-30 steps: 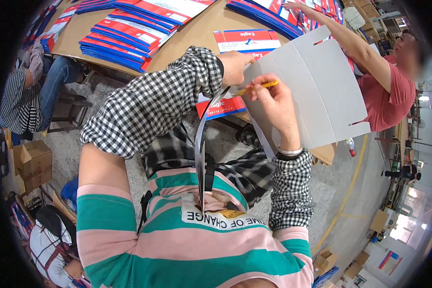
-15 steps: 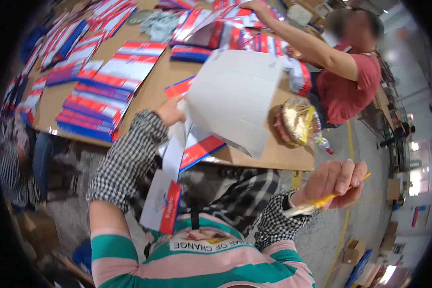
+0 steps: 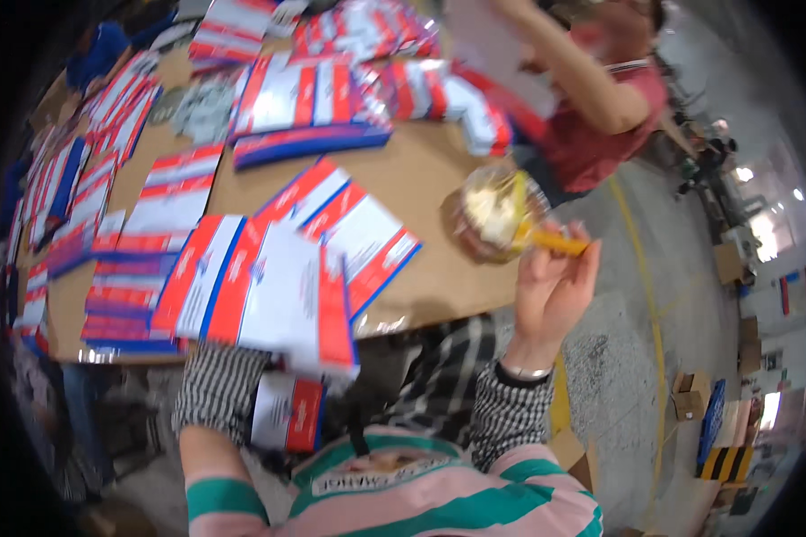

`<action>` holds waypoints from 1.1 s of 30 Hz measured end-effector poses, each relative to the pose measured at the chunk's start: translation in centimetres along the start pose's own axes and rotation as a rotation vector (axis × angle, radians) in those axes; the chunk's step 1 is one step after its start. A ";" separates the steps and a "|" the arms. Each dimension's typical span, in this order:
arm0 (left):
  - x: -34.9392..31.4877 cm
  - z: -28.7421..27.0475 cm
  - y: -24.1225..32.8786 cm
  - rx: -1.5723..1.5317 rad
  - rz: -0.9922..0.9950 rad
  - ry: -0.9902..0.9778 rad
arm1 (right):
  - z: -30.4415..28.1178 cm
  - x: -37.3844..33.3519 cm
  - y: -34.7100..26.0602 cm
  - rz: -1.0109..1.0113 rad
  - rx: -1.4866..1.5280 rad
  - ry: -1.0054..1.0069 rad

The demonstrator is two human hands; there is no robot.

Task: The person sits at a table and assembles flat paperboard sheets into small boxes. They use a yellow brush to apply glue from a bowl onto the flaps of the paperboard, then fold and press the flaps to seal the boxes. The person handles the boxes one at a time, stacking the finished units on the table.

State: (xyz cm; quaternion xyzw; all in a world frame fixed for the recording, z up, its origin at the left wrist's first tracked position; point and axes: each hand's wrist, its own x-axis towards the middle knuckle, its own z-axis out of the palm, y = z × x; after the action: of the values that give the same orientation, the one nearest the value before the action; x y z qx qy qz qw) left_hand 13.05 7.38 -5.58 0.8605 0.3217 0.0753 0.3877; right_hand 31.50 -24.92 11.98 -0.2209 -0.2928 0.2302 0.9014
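Observation:
In front of me a red, white and blue printed card sheet [image 3: 282, 282] hangs over the table's near edge, blurred by motion. My left forearm [image 3: 213, 385], in a checked sleeve cover, runs up under this sheet, which hides my left hand. A small printed flap [image 3: 287, 412] hangs below it. To the right, my right hand [image 3: 553, 291] is closed round the yellow handle of a brush [image 3: 560, 242], its fingers up. The brush points at a plastic-lined bowl of pale paste [image 3: 493, 210], with a yellow strip across the bowl. Whether bristles touch the paste cannot be made out.
Another printed card [image 3: 367, 233] lies beyond the sheet on the brown table [image 3: 425, 183]. Stacks of printed cards [image 3: 130, 300] cover the left and far sides, near a grey cloth [image 3: 208, 109]. A co-worker in a red shirt [image 3: 622, 134] lifts a large sheet at far right.
The sheet has turned from its plain side to its printed side and moved left. My right hand has carried the brush up and left to the bowl. The co-worker has raised an arm.

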 end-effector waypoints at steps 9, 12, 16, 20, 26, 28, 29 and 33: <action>0.6 -0.3 -3.1 0.519 -0.271 -0.226 | -2.1 -0.8 10.9 0.549 0.157 -0.068; 0.4 -0.1 -3.5 0.536 -0.303 -0.263 | -1.2 -1.7 14.5 0.723 0.292 -0.121; 0.3 -0.1 -3.3 0.550 -0.328 -0.286 | -2.6 -2.3 17.7 0.805 0.353 -0.035; -1.7 -0.4 -2.9 0.509 -0.334 -0.286 | -3.3 -3.5 18.8 0.825 0.318 0.100; -10.4 -4.2 -2.1 0.112 -0.383 -0.243 | -4.2 -4.1 19.5 0.823 0.427 0.137; -15.1 -4.7 -1.2 -0.194 -0.473 -0.216 | -4.2 -4.4 19.4 0.827 0.388 0.165; -17.4 -4.4 0.2 -0.338 -0.531 -0.198 | -4.3 -4.5 19.4 0.822 0.365 0.178; -22.2 -0.5 4.5 -0.640 -0.666 -0.072 | -4.4 -4.7 19.5 0.830 0.331 0.189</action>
State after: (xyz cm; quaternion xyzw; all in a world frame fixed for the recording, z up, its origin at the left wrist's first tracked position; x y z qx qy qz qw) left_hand -2.27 -8.06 0.64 0.5497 0.5274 0.0125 0.6477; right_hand 25.34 -13.11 -3.61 -0.1925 -0.0551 0.5945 0.7787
